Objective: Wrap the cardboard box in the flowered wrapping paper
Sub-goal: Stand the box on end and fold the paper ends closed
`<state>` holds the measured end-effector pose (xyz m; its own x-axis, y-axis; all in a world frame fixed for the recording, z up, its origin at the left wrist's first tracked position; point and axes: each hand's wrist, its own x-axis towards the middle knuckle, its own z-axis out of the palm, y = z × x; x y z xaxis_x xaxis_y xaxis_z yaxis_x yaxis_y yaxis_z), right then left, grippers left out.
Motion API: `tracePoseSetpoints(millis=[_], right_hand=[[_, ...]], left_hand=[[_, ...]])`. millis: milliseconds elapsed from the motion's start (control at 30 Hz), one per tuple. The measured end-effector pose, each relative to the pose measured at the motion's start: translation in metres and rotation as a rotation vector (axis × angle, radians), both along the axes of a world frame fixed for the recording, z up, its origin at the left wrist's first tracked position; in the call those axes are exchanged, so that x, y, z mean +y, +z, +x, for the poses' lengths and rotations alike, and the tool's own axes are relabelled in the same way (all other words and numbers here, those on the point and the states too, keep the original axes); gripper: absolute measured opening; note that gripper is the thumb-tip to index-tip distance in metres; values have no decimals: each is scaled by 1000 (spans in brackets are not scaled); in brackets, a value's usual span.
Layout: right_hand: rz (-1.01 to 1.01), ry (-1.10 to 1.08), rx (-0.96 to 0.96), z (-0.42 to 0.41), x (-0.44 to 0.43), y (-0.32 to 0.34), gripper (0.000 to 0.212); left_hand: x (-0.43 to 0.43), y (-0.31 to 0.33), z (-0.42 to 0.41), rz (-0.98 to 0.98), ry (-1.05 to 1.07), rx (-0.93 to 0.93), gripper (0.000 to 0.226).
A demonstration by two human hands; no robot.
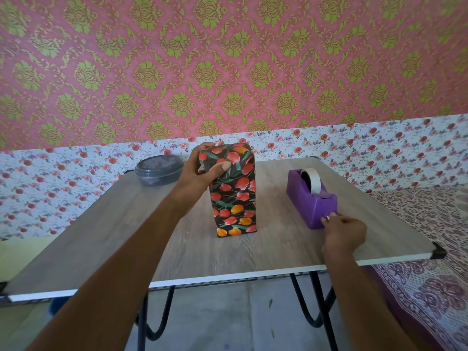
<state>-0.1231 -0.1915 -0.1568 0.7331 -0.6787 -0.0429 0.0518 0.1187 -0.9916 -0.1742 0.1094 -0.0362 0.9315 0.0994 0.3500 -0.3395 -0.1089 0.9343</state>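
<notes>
Nearest the table's front edge, the right hand (344,234) is curling its fingers and pinching the tape end (327,218) at the cutter of the purple tape dispenser (310,201), just beside it. Toward the middle of the wood-grain table (126,224), the box (235,206) is standing upright, covered in dark tulip-print wrapping paper (241,158), while the left hand (200,171) is gripping its top, fingers wrapping behind and thumb (222,167) pressing a folded flap against the near face. Beyond, a grey lidded container (159,171) is sitting by the far left corner.

Soft, even daylight; sharp centre, wide-angle bending at edges.
</notes>
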Motion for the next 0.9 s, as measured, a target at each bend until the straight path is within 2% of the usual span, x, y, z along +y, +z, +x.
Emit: tracePoseSetpoints(millis=[200,367,500,633,667,733,833,867,900], right_hand=[[-308,-50,-49,-18,12,8,19],[-311,-25,-145,-34,21,12,16],[-216,206,-403,-44,35,38,15],[-307,389,-576,-43,52,81,13],[-299,444,-623,-44,58,95,17],[-289,587,-703,-44,71,122,40],[-467,756,-749,-41,92,164,72],[-534,810,-738,-40,100,178,73],[-590,870,-708,-38,108,191,66]], left_hand=[[0,-2,1,-12,3,-27,71],[-2,-2,-1,-23,0,-32,80],[-4,-2,-3,-32,-6,-41,85],[-6,-2,-5,-38,-9,-58,86],[-6,-1,-5,-37,-9,-66,86],[-5,-1,-5,-39,2,-74,91],[-4,-5,-4,-45,12,-59,90],[-4,-6,-4,-45,10,-50,84],[-5,-7,-4,-42,4,-41,77]])
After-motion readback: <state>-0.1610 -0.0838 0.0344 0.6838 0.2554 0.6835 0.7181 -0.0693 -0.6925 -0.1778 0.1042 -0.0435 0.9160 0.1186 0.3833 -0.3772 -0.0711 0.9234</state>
